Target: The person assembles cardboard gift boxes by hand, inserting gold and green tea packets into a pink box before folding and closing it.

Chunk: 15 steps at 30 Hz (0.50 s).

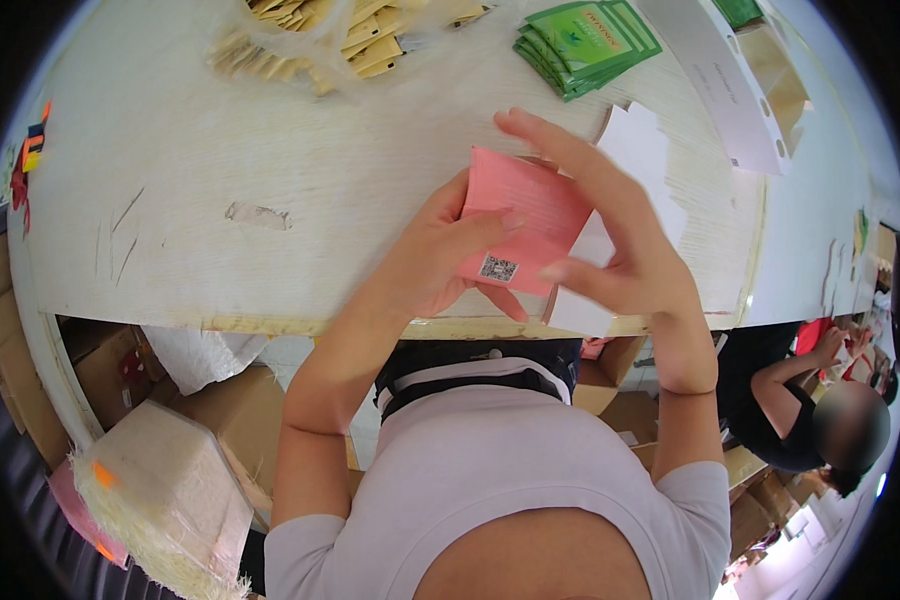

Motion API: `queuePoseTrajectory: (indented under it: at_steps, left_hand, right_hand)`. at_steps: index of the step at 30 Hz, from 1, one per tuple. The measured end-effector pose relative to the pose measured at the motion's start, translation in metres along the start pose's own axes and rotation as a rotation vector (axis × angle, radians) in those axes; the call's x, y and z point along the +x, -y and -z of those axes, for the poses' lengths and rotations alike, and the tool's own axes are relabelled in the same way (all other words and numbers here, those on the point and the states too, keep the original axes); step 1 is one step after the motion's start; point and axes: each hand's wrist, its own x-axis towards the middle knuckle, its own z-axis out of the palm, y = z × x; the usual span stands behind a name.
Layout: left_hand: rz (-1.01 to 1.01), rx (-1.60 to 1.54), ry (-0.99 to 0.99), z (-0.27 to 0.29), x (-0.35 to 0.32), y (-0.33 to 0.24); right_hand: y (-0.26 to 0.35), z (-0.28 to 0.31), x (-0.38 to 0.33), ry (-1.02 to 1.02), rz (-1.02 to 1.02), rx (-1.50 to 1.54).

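A small pink carton with a square printed code in its lower corner is tilted above the table's near edge. My left hand grips it from the left, thumb across the front and the other fingers behind. At its right side is my right hand, with thumb and fingers spread wide and nothing visible between them. White flat card pieces lie on the table beneath and beyond my right hand, partly hidden by it and by the carton.
Green sachets are stacked at the far side. A clear bag of tan sachets lies far left of them. A long white box stands at far right. Cardboard boxes sit below the table; another person is at right.
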Motion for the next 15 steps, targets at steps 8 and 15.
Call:
queuePoseTrajectory:
  at_steps: [8,15]
  left_hand:
    - [0.041,0.025,0.052,-0.0026,-0.0005,0.0002]
    - [0.085,-0.109,0.173,0.0039,-0.0024,-0.0009]
  right_hand:
    - [-0.0075,0.0013,0.0054,0.143,-0.215,0.419]
    - [-0.0001,0.0053,0.0105,0.158,-0.214,0.251]
